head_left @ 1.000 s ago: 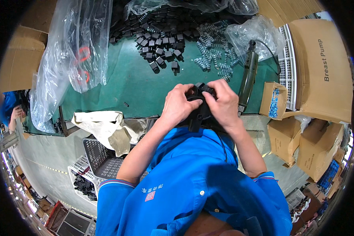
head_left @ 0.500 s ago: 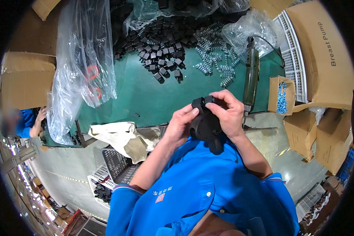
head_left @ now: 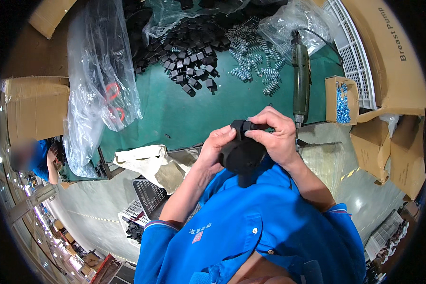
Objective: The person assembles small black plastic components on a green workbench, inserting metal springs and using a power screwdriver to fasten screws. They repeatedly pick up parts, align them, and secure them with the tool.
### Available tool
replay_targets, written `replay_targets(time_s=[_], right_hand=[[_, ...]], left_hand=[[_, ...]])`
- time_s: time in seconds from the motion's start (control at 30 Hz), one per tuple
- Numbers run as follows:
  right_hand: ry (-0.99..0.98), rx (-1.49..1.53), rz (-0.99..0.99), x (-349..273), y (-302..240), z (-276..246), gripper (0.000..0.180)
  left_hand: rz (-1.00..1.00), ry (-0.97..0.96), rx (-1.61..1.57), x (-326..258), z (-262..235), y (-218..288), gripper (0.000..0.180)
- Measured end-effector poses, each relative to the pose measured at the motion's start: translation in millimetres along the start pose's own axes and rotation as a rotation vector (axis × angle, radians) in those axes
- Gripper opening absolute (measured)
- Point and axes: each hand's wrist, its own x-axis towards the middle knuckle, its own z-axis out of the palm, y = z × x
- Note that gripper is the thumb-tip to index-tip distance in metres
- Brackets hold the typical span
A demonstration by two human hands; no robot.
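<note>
Close to my body, over the table's front edge, I hold a black plastic part (head_left: 244, 154) with a rounded body and a block-like top. My left hand (head_left: 216, 147) is closed on its left side, thumb by the block. In my right hand (head_left: 277, 134) a small black block (head_left: 249, 127) is pinched against the top of that part. Whether the two pieces are joined, I cannot tell. Beyond my hands lies a heap of small black blocks (head_left: 189, 66). Loose metal springs (head_left: 255, 57) are spread to its right.
A green power screwdriver (head_left: 301, 80) lies right of the springs on the green table (head_left: 175, 113). Blue screws (head_left: 342, 104) fill a small carton. Clear plastic bags (head_left: 99, 85) cover the table's left. A black crate (head_left: 149, 194) stands below. Another person's arm (head_left: 52, 163) shows at far left.
The small block in my right hand now sits closer against the top of the black part. The part's rounded body has turned and tilted in my hands.
</note>
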Motion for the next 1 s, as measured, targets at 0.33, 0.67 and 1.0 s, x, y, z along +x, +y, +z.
replay_targets(time_s=[0.33, 0.67, 1.0], right_hand=[[0.200, 0.076, 0.101, -8, 0, 3, 0.019], [0.165, 0.146, 0.001, -10, 3, -3, 0.021], [0.117, -0.393, -0.002, -7, 54, 5, 0.024]], left_hand=[[0.043, 0.118, 0.234, 1, 31, 11, 0.035], [0.032, 0.094, 0.205, 0, 39, 6, 0.039], [0.611, 0.069, 1.825, 44, 37, 45, 0.049]])
